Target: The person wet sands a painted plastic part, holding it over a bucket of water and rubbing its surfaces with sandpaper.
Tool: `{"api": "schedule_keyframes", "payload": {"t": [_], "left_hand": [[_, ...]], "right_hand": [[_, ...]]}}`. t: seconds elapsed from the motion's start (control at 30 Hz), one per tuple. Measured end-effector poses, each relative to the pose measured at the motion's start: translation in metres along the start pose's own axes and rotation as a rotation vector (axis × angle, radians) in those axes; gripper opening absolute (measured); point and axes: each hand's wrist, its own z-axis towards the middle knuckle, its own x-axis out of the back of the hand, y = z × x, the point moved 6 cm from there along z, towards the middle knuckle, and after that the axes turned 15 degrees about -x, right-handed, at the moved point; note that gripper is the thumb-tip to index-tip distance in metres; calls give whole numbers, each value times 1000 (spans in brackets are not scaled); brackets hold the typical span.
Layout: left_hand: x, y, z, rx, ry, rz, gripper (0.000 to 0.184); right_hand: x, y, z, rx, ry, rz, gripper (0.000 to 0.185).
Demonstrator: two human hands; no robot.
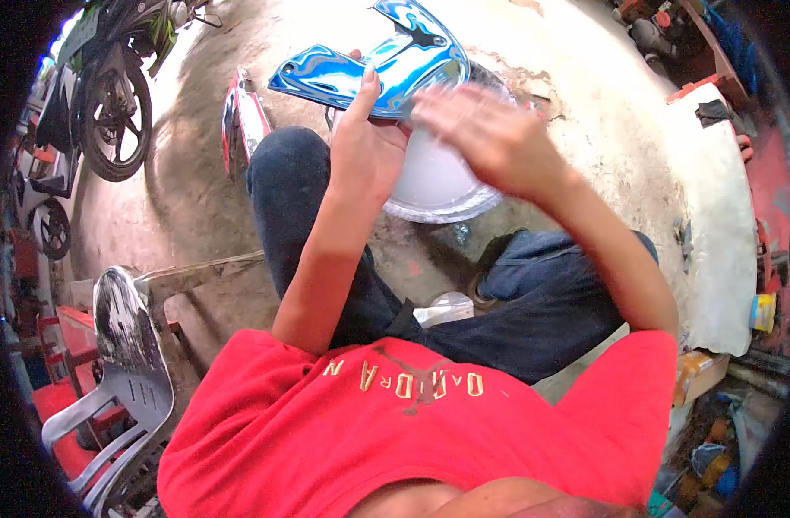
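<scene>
A glossy blue and white motorcycle fairing panel (343, 79) is held up in front of me, above a round white tub (438, 177). My left hand (366, 151) grips its lower edge, the thumb lying on the shiny face and the fingers hidden behind. My right hand (486, 129) is over the panel's lower right part, smeared by motion. Something small and greyish shows by its fingertips, but I cannot make out what it is or whether the hand holds it.
A red and white panel (246, 121) stands on the concrete floor beyond my knee. A motorcycle's wheel (116, 116) is at upper left. At lower left is a grey plastic chair (136, 354). A pale slab (719, 233) runs along the right, with clutter beyond it.
</scene>
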Motion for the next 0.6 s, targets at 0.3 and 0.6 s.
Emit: {"api": "schedule_keyframes", "payload": {"t": [0.3, 0.6], "left_hand": [[-4, 13, 0, -51, 10, 40, 51], [-17, 13, -7, 57, 7, 72, 32]], "right_hand": [[-1, -20, -6, 20, 54, -41, 35], [22, 13, 10, -154, 83, -32, 34]]}}
